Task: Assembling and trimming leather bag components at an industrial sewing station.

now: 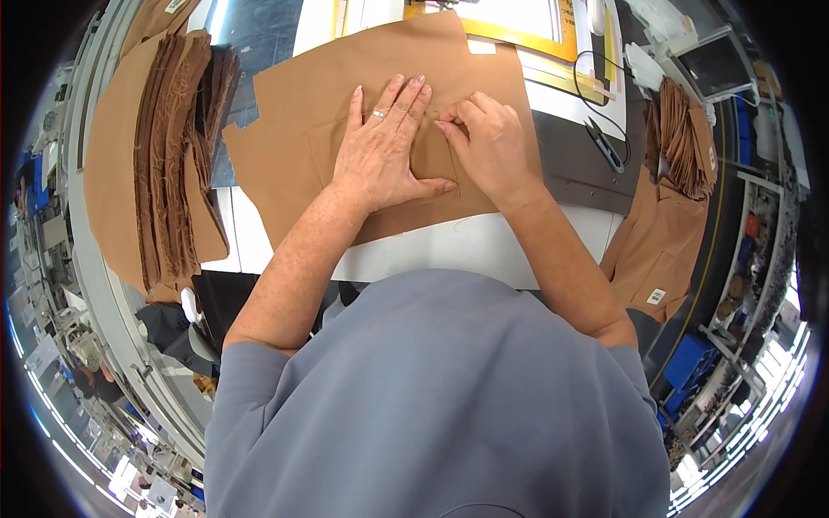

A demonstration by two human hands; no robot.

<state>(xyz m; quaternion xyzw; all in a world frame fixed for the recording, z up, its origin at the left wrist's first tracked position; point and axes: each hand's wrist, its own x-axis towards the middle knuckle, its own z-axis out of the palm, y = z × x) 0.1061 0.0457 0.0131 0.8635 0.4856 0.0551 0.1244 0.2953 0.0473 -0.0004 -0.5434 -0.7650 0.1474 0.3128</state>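
A brown fabric panel (285, 104) with notched corners lies spread over the worktable in front of me. On it rests a smaller brown patch (324, 142), its outline faintly visible. My left hand (384, 151) lies flat on the patch with the fingers stretched out and the thumb apart, a ring on one finger. Just right of it, my right hand (488, 138) is closed in a pinch near the patch's upper right corner. Whatever sits between those fingertips is too small to make out.
Stacked brown fabric pieces (173, 164) with frayed edges stand at the left. More folded brown pieces (682, 138) hang at the right. Thread snips (604, 145) lie right of the panel, near a black cable (596, 104). A yellow-edged frame (527, 39) sits at the back.
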